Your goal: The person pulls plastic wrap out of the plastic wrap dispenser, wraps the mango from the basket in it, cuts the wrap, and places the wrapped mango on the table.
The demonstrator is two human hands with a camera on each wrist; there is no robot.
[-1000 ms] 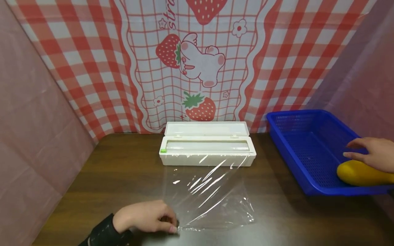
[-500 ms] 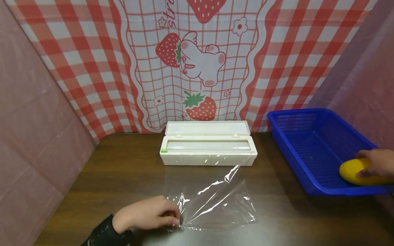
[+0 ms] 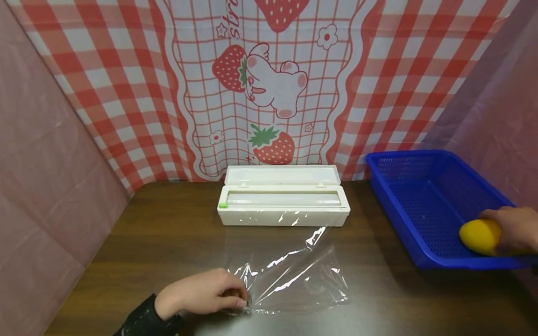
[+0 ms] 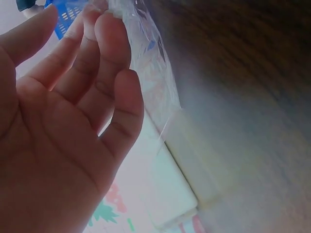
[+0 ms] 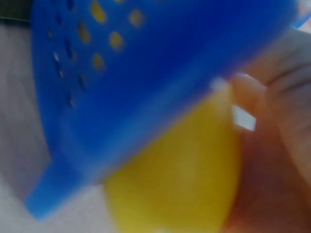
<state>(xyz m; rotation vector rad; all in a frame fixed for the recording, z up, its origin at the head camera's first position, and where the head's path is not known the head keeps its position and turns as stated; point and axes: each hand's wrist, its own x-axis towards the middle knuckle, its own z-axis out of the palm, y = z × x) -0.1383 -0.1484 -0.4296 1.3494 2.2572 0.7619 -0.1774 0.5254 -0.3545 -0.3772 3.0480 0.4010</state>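
Film (image 3: 290, 280): clear, runs from the box (image 3: 282, 188) over its front and onto the table (image 3: 159, 224); it is creased beside my left hand (image 3: 203, 291), and I think an uneven pull could fold it and make it cling to itself
Left hand: at the near left corner of the film; fingers loosely bent, thumb apart from them, fingertips touching the film; I see no firm pinch, so this corner may slip
Right hand (image 3: 514, 228): fingers curled round the yellow thing (image 3: 479, 236), gripping it
Yellow thing: in the basket (image 3: 392, 219), toward its near right corner; if it touches the bottom, I cannot tell; it seems smooth, so a weak grip could let it roll
Basket: a too low lift could knock its near side and shift it
Box: lid (image 3: 282, 175) open; a hard pull on the film could drag it toward me
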